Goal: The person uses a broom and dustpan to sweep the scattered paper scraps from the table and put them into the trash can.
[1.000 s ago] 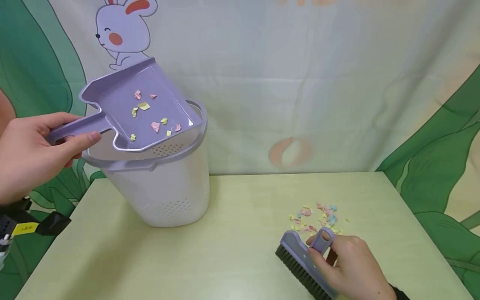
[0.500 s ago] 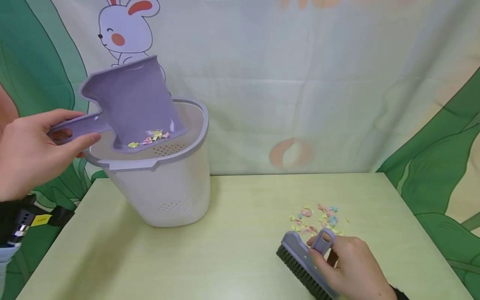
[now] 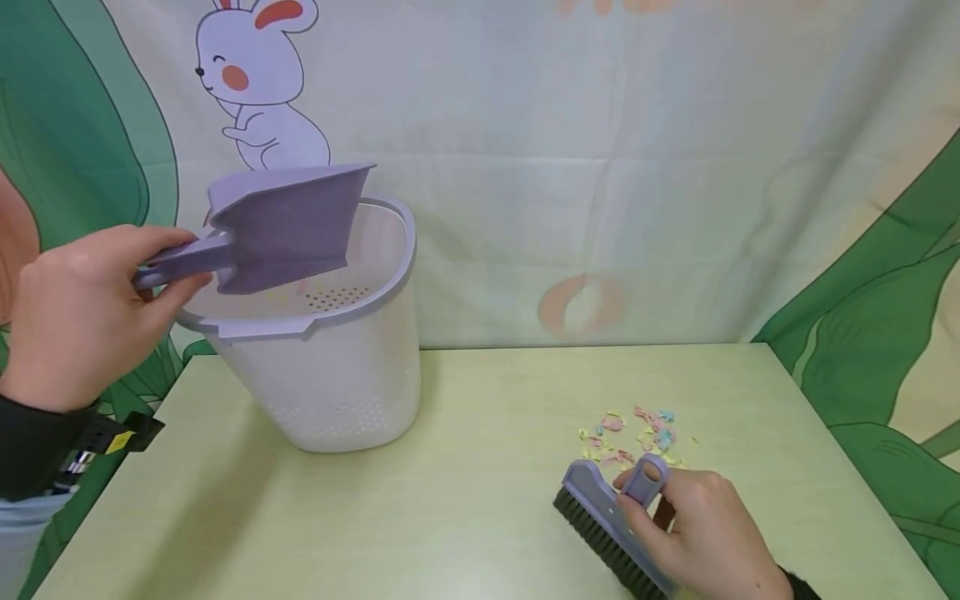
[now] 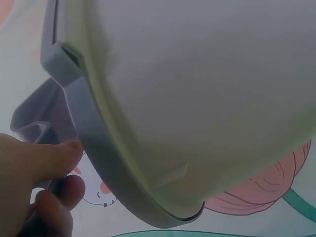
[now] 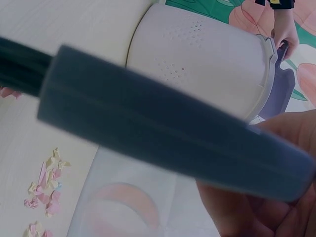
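My left hand (image 3: 101, 304) grips the handle of a purple dustpan (image 3: 292, 225), tipped steeply over the mouth of a white bin (image 3: 345, 375) with a purple rim. No scraps show on the part of the pan that faces the head camera. Faint yellow and pink bits show inside the bin, below the pan's edge. At the front right, my right hand (image 3: 708, 529) holds a purple brush (image 3: 611, 521) with dark bristles by its looped handle. In the right wrist view the brush (image 5: 163, 123) crosses close to the camera. Behind it on the table lie colored paper scraps (image 3: 630, 437).
The bin stands at the back left of a pale table (image 3: 480, 500). A printed curtain (image 3: 480, 167) with a rabbit figure hangs right behind the table's back edge. Green leaf prints flank both sides.
My left hand has tilted the dustpan further over and lowered its far side. The paper scraps slid to its lower edge and have dropped into the bin. The right hand and brush stay put.
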{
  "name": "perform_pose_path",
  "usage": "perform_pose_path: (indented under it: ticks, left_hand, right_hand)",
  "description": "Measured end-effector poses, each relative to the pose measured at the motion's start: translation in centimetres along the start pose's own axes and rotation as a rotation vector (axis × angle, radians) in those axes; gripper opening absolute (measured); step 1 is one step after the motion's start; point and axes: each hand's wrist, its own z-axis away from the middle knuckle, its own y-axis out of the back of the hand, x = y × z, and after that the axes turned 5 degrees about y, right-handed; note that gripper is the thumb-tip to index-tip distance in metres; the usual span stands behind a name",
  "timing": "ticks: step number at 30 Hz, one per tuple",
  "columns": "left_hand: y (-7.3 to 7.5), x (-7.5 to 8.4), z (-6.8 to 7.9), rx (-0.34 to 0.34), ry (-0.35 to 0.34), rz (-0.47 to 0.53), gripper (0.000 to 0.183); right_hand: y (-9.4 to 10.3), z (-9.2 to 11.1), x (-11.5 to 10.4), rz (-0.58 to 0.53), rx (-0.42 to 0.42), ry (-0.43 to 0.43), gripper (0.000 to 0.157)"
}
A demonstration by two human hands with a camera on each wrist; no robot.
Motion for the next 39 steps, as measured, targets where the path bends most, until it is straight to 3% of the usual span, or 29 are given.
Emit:
perform_pose_path:
  ticks: [6, 10, 19, 24, 27, 32, 39]
  left_hand:
    - [0.0, 0.1, 0.2, 0.065, -0.063, -0.017, 0.043]
    - [0.3, 0.2, 0.6, 0.094, -0.037, 0.024, 0.048]
    - [0.9, 2.4, 2.1, 0.192, 0.157, 0.371, 0.049]
    - [1.0, 4.6, 3.8, 0.218, 0.186, 0.549, 0.042]
    - [1.4, 6.1, 5.2, 0.19, 0.175, 0.62, 0.041]
    - [1.1, 8.0, 7.2, 0.086, 0.172, 0.728, 0.044]
    - [-2.9, 9.9, 10.7, -0.073, 0.169, 0.817, 0.043]
  right_hand:
    - [0.0, -0.2, -0.1, 0.006, -0.008, -0.005, 0.022]
    - [-0.1, -0.4, 0.0, 0.015, -0.01, -0.001, 0.021]
    - [0.4, -0.2, 0.1, 0.025, 0.035, 0.02, 0.023]
    - [1.6, -0.4, 0.7, 0.054, 0.127, 0.06, 0.025]
    - [2.4, -0.6, 1.3, 0.068, 0.176, 0.064, 0.025]
    - [3.9, -0.8, 2.2, 0.099, 0.232, 0.05, 0.025]
    - [5.1, -0.8, 3.6, 0.193, 0.25, 0.016, 0.022]
